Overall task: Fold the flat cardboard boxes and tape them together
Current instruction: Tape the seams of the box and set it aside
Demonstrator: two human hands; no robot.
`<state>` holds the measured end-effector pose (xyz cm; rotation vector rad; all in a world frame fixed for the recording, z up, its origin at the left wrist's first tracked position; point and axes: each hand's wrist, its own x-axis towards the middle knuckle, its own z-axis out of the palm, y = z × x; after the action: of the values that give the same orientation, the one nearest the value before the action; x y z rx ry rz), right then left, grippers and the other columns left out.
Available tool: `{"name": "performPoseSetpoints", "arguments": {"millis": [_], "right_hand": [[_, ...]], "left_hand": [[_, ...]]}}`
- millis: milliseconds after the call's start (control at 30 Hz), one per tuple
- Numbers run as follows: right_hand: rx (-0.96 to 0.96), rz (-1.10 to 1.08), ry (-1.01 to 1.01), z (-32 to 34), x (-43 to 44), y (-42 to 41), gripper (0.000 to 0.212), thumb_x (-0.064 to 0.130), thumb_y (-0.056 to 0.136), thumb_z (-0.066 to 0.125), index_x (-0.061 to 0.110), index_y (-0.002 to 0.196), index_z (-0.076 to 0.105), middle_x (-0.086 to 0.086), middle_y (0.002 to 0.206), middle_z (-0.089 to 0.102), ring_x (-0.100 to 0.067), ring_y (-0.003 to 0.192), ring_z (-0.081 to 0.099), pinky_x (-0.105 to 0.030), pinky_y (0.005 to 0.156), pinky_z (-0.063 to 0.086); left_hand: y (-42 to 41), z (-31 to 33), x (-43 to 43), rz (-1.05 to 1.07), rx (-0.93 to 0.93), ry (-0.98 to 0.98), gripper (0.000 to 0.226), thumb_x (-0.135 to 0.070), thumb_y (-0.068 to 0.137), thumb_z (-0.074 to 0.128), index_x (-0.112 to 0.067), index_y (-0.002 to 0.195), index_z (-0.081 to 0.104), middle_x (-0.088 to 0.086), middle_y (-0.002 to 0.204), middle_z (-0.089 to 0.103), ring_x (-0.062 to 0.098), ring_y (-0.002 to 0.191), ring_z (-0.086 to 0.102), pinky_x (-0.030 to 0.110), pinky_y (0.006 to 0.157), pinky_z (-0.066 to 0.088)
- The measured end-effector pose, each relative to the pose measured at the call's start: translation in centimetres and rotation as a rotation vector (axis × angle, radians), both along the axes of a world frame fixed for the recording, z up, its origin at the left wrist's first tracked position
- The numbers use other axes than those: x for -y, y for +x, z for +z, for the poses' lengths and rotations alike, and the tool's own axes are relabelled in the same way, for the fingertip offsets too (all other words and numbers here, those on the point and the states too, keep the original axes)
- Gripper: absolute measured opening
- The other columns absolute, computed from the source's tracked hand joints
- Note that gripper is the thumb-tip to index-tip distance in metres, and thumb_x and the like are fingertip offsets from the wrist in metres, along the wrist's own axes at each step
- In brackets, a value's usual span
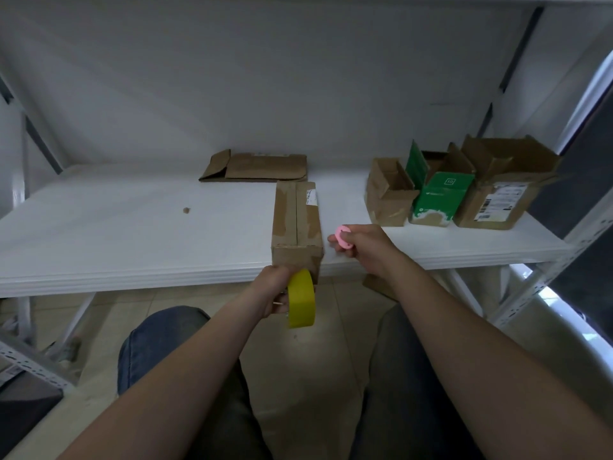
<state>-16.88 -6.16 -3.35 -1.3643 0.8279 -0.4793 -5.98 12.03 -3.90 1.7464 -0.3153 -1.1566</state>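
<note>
A folded brown cardboard box (296, 224) lies lengthwise at the front edge of the white shelf (132, 234), its top flaps closed with a seam down the middle. My left hand (273, 287) grips a yellow tape roll (301, 298) just below the box's near end. My right hand (360, 245) holds a small pink cutter (343, 237) to the right of the box, just apart from it. A flat unfolded cardboard box (255, 167) lies at the back of the shelf.
At the right of the shelf stand an open brown box (388, 194), a green carton (438, 194) and a larger open brown box (501, 187) with labels. A small brown scrap (186, 210) lies at the left. White rack uprights (544, 283) frame the shelf.
</note>
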Motion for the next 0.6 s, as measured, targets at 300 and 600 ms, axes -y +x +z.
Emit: {"name": "performPoseSetpoints", "arguments": {"millis": [300, 600], "right_hand": [[0.017, 0.082, -0.267, 1.9, -1.8, 0.2, 0.019, 0.012, 0.101, 0.059, 0.005, 0.111, 0.073, -0.016, 0.093, 0.075, -0.013, 0.065, 0.058, -0.027, 0.059, 0.047], [-0.248, 0.394, -0.993, 1.9, -4.8, 2.9, 0.016, 0.026, 0.092, 0.069, 0.014, 0.102, 0.074, 0.002, 0.097, 0.063, -0.011, 0.092, 0.056, -0.021, 0.069, 0.040]], "left_hand": [[-0.2, 0.1, -0.2, -0.004, -0.005, -0.004, 0.021, -0.034, 0.097, 0.057, -0.017, 0.104, 0.067, 0.007, 0.092, 0.079, 0.020, 0.075, 0.066, 0.020, 0.052, 0.055], [0.1, -0.9, -0.1, -0.012, 0.016, -0.054, 0.032, -0.033, 0.098, 0.053, -0.013, 0.119, 0.067, 0.009, 0.093, 0.079, 0.016, 0.069, 0.074, 0.025, 0.058, 0.058]]}}
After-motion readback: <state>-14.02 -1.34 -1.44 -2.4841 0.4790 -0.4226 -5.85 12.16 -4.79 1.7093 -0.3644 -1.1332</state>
